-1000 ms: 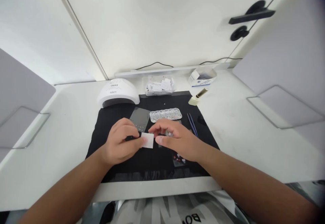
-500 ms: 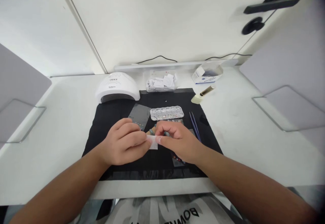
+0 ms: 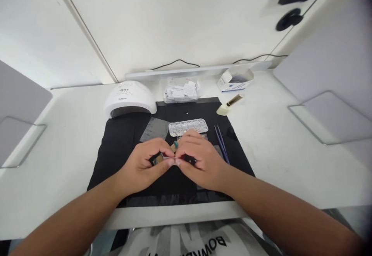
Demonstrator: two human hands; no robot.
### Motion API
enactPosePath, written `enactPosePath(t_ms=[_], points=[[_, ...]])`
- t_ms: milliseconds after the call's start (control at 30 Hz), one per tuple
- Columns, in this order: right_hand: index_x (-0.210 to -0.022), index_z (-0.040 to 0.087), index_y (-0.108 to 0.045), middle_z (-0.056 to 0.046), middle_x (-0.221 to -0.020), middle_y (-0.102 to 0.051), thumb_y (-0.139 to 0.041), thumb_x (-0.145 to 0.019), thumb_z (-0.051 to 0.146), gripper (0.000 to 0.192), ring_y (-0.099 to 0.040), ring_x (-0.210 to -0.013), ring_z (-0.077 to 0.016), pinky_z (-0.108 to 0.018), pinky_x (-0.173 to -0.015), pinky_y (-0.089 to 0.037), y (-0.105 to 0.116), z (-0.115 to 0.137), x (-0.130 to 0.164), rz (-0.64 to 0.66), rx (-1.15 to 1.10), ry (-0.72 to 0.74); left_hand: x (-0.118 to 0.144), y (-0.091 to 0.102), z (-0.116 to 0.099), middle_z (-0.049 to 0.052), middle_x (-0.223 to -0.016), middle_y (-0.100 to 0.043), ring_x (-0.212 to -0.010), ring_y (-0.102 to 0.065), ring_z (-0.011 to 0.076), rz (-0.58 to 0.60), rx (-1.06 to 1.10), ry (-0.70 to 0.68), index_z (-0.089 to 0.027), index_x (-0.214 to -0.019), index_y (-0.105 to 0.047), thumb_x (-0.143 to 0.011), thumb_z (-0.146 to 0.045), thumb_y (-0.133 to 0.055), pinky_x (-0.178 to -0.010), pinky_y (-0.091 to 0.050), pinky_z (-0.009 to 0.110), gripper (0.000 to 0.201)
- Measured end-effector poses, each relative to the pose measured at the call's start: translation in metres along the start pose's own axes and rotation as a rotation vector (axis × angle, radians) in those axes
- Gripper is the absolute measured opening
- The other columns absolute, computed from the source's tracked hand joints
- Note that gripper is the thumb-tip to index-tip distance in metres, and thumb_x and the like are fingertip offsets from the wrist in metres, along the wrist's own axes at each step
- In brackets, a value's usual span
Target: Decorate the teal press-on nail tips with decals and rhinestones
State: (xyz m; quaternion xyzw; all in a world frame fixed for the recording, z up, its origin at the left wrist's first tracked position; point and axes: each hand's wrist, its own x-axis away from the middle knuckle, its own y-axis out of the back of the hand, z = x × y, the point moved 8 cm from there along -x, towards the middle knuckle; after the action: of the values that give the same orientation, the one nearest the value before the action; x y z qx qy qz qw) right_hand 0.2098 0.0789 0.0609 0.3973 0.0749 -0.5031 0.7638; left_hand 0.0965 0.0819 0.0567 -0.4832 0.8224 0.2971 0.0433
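Note:
My left hand (image 3: 147, 163) and my right hand (image 3: 200, 159) meet over the black mat (image 3: 116, 143), thumbs and forefingers pinched together. Between the fingertips is a small white sachet (image 3: 167, 157), mostly hidden by them. Small tan and teal pieces (image 3: 158, 159) show just behind my left thumb. Beyond the hands lies a clear compartment case (image 3: 188, 127) filled with tiny shiny stones. To its left is a translucent sheet (image 3: 154, 130). Blue tweezers (image 3: 221, 143) rest to the right of my right hand.
A white nail lamp (image 3: 130, 98) stands at the back left. Beside it is a clear container (image 3: 181, 91) of white sachets. An open white box (image 3: 235, 79) sits at the back right, with a pale bottle with a gold cap (image 3: 223, 109) in front.
My left hand has turned, so its thumb and forefinger now pinch tip to tip with the right. The white sachet, plainly seen before, is now mostly covered. The view has shifted slightly.

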Motion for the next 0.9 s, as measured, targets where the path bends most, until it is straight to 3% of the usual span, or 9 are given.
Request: enactPosePath(t_ms=[200,367,533,667,767,900], points=[[-0.085,0.018,-0.061,-0.003,-0.076,-0.062,-0.057,-0.083,0.014,0.006,-0.052,-0.079,-0.0178,-0.035,-0.077,-0.045,0.026,0.009,0.001,0.002,0.066,-0.049,0.000,0.008,0.010,0.003,-0.077,-0.065,-0.069,-0.060,0.0126,-0.025,-0.033,0.023,-0.017,-0.085,-0.064,-0.091,-0.021,-0.059,-0.064,-0.049,0.026,0.009],[-0.100,0.016,-0.067,-0.009,-0.096,-0.069,-0.058,-0.085,0.021,0.018,-0.056,-0.094,-0.0232,-0.041,-0.084,-0.047,0.049,0.004,0.018,0.093,0.230,-0.051,-0.006,0.016,0.021,0.002,-0.082,-0.065,-0.075,-0.061,0.0131,-0.035,-0.149,0.092,-0.017,-0.086,-0.065,-0.091,-0.023,-0.059,-0.069,-0.048,0.026,0.010],[-0.114,0.018,-0.067,-0.012,-0.123,-0.066,-0.063,-0.083,0.029,0.033,-0.051,-0.120,-0.0331,-0.054,-0.100,-0.041,0.033,-0.027,0.039,0.283,0.439,-0.114,-0.031,0.007,0.028,0.000,-0.084,-0.066,-0.080,-0.061,0.0137,0.123,-0.228,0.130,-0.020,-0.086,-0.068,-0.089,-0.025,-0.062,-0.073,-0.047,0.026,0.009],[-0.120,0.020,-0.065,-0.012,-0.135,-0.059,-0.063,-0.083,0.032,0.039,-0.043,-0.128,-0.0365,-0.057,-0.105,-0.035,0.019,-0.034,0.043,0.369,0.470,-0.099,-0.055,-0.001,0.037,-0.001,-0.083,-0.064,-0.076,-0.059,0.0125,0.199,-0.232,0.143,-0.018,-0.091,-0.063,-0.088,-0.025,-0.061,-0.068,-0.048,0.024,0.007],[-0.115,0.019,-0.066,-0.010,-0.124,-0.064,-0.062,-0.085,0.033,0.034,-0.048,-0.120,-0.0327,-0.052,-0.101,-0.037,0.016,-0.035,0.041,0.354,0.413,-0.089,-0.066,-0.011,0.042,-0.001,-0.082,-0.063,-0.075,-0.058,0.0115,0.277,-0.214,0.114,-0.017,-0.086,-0.061,-0.089,-0.024,-0.061,-0.069,-0.048,0.023,0.007],[-0.091,0.016,-0.068,-0.008,-0.089,-0.069,-0.056,-0.089,0.029,0.018,-0.054,-0.094,-0.0248,-0.041,-0.086,-0.040,0.021,-0.044,0.035,0.196,0.404,-0.171,-0.071,-0.023,0.050,0.001,-0.079,-0.065,-0.080,-0.058,0.0140,0.375,-0.193,0.056,-0.017,-0.077,-0.064,-0.090,-0.023,-0.059,-0.075,-0.047,0.026,0.015]])
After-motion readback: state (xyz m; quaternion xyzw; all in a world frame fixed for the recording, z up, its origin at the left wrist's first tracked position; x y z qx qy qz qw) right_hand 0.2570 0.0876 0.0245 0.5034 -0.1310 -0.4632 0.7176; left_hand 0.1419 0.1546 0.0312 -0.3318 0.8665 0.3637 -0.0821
